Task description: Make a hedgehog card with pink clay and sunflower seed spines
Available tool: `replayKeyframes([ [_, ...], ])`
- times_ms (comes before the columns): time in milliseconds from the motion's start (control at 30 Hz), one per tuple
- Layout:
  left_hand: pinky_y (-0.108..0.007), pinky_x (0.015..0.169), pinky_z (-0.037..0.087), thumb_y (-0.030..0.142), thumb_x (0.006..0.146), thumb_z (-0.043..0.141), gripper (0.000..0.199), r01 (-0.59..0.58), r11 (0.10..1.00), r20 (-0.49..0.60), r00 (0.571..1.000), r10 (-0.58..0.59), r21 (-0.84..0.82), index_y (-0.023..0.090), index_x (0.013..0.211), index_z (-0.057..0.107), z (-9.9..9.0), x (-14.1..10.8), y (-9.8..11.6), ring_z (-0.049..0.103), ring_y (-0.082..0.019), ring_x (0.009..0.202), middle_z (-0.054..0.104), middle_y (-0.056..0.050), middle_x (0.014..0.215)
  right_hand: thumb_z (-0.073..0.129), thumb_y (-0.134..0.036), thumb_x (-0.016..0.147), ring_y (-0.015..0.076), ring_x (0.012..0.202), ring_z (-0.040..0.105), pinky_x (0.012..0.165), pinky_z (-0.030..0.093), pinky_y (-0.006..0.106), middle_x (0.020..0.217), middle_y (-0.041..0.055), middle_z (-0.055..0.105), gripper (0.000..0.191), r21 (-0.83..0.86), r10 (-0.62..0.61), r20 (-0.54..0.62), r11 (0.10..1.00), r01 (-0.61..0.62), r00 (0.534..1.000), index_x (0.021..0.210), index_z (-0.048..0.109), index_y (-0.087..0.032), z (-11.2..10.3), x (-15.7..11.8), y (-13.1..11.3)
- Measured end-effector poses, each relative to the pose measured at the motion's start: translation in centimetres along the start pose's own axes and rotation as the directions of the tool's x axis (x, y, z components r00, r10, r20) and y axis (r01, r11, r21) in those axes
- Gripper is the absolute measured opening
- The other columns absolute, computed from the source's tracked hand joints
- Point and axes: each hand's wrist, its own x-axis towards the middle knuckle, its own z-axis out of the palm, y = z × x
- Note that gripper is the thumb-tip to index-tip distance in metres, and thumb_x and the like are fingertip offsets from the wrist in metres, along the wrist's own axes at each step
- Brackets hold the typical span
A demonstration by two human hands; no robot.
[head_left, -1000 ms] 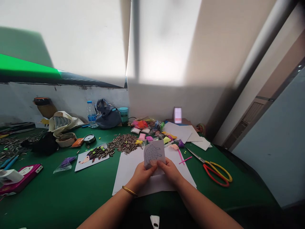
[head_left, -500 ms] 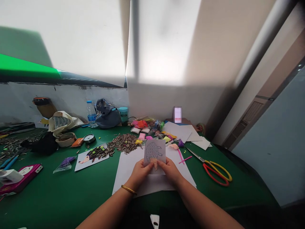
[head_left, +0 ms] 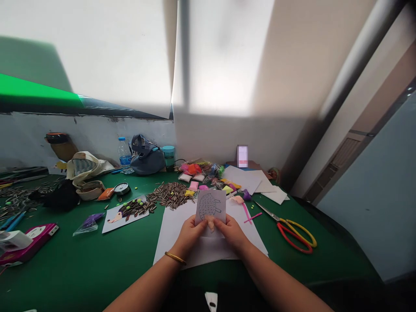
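Note:
A small white card (head_left: pixel 212 200) with a hedgehog-like outline drawing is held up between both hands. My left hand (head_left: pixel 192 232) grips its left edge, and my right hand (head_left: pixel 231 229) grips the right edge. Both thumbs rest on a patch of peach-coloured modelling clay (head_left: pixel 211 222) that covers the lower part of the drawing. Beneath the hands lie white paper sheets (head_left: pixel 172 229). Off to the left, another card (head_left: pixel 113 225) carries a hedgehog made of clay and striped seeds with green dots.
Scissors (head_left: pixel 289 229) with red and yellow handles lie to the right, beside pink strips (head_left: pixel 251 218). Sunflower seeds (head_left: pixel 172 195) are heaped behind the paper. Bags of coloured clay (head_left: pixel 195 169) and a phone (head_left: pixel 242 157) are at the back. A purple clay bag (head_left: pixel 89 223) lies left.
The thumbs have shifted slightly on the peach clay, and more of the clay shows between them. The card stays in nearly the same place.

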Motion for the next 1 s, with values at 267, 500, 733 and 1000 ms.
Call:
replayKeyframes([
  [267,-0.04,0.09,0.051,0.053,0.061,0.084,0.055,0.01,0.999,0.031,0.999,-0.011,0.031,0.012,0.097,0.073,0.29,0.07,0.08,0.067,-0.031,0.099,0.075,-0.013,0.103,0.076,-0.058,0.073,0.0334,0.114,0.063,0.101,0.046,0.049,0.117,0.0115,0.071,0.058,0.025,-0.016,0.017,1.0,0.015,1.0,0.114,0.069,-0.018,-0.38,0.34,0.74],
  [500,-0.034,0.073,0.052,0.061,0.07,0.074,0.056,0.044,0.997,0.021,0.999,-0.046,0.057,0.012,0.096,0.072,0.22,-0.23,0.49,0.067,-0.028,0.086,0.075,-0.012,0.096,0.074,-0.057,0.076,0.0323,0.112,0.064,0.101,0.045,0.048,0.117,0.0109,0.072,0.054,0.03,-0.028,-0.001,0.999,0.028,1.0,0.114,0.069,-0.019,-0.34,0.32,0.68],
  [733,-0.038,0.089,0.051,0.056,0.07,0.077,0.049,-0.019,0.999,0.061,0.998,0.017,0.037,0.012,0.092,0.071,0.3,-0.08,0.17,0.066,-0.03,0.098,0.074,-0.012,0.103,0.074,-0.059,0.075,0.0332,0.114,0.063,0.101,0.046,0.048,0.119,0.0111,0.07,0.056,-0.005,-0.022,0.029,1.0,0.022,0.999,0.114,0.07,-0.018,-0.45,0.35,0.78],
  [1000,-0.039,0.092,0.05,0.056,0.076,0.072,0.044,-0.055,0.997,0.055,0.997,0.052,0.045,0.013,0.09,0.072,0.16,-0.04,0.04,0.066,-0.031,0.101,0.074,-0.012,0.105,0.073,-0.057,0.077,0.0331,0.113,0.063,0.101,0.046,0.048,0.118,0.0109,0.071,0.053,0.0,-0.023,0.023,1.0,0.023,0.999,0.113,0.07,-0.018,-0.23,0.13,0.35],
])
